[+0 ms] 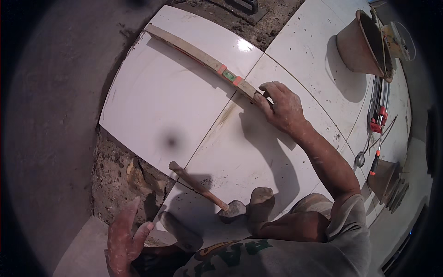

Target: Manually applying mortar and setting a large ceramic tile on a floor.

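My right hand (282,108) grips the near right end of a long, dusty spirit level (196,51), thumb on one side and fingers on the other. The level lies slantwise across two large white floor tiles (157,97), its green vial framed in orange-red. My left hand (124,237) is low at the left with thumb and fingers apart, holding nothing, near a patch of rough mortar (117,171). Between my hands, a mallet (198,184) with a wooden handle and a grey head rests on the tiles near my feet.
A mortar-stained bucket (353,44) stands at the far right beside a clear plastic tub (406,41). A red-and-silver tile cutter (379,115), a screwdriver (375,164) and a trowel (385,180) lie along the right. A grey wall (50,115) bounds the left; rough mortar shows at the far edge.
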{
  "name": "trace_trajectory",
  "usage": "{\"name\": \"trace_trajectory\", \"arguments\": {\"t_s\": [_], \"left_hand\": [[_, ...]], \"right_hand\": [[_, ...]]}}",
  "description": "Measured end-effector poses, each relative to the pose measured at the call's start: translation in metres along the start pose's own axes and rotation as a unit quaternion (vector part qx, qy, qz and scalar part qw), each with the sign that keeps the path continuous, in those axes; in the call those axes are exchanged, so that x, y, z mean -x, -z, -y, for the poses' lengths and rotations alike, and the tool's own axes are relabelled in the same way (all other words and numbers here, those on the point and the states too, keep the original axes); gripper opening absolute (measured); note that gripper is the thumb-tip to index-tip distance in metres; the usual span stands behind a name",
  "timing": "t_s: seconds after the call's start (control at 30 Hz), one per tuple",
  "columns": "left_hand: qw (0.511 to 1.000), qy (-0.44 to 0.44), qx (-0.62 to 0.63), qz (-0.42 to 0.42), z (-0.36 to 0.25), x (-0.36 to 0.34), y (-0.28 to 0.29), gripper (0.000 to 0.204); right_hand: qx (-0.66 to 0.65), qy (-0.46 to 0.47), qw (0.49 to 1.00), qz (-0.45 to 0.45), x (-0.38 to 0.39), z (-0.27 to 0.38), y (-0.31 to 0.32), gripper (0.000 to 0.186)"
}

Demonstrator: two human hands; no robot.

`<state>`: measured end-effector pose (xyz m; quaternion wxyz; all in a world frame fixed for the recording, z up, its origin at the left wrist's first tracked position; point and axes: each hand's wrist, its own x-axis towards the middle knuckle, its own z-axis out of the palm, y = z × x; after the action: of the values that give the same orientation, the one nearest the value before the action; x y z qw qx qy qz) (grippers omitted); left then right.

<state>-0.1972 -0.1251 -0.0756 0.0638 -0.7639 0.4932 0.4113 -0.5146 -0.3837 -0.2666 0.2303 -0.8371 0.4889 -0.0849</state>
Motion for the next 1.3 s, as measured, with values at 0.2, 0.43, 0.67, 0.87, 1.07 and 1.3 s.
{"name": "trace_trajectory", "arguments": {"t_s": [0.2,0.43,0.67,0.87,1.07,1.3], "left_hand": [[0.999,-0.027,-0.026,-0.020,0.001,-0.003,-0.003,0.062],[1.000,-0.007,-0.008,0.003,0.000,-0.005,-0.002,0.060],[1.000,-0.006,-0.012,0.000,-0.001,-0.006,-0.003,0.060],[1.000,-0.020,-0.021,-0.010,-0.004,-0.006,-0.002,0.059],[1.000,-0.011,-0.008,-0.012,-0.004,-0.005,0.001,0.058],[1.000,-0.003,-0.018,-0.015,0.001,-0.003,0.003,0.060]], "right_hand": [[0.002,0.003,1.000,0.001,0.002,-0.002,-0.001,0.025],[-0.004,0.004,1.000,0.007,0.001,0.001,-0.002,0.025],[0.003,0.019,0.999,-0.032,0.003,0.001,-0.007,0.026],[0.008,0.034,0.998,-0.042,0.002,0.000,-0.009,0.028],[0.013,0.007,1.000,-0.016,-0.002,0.000,-0.007,0.029],[0.038,0.004,0.999,0.007,-0.001,0.000,-0.014,0.038]]}}
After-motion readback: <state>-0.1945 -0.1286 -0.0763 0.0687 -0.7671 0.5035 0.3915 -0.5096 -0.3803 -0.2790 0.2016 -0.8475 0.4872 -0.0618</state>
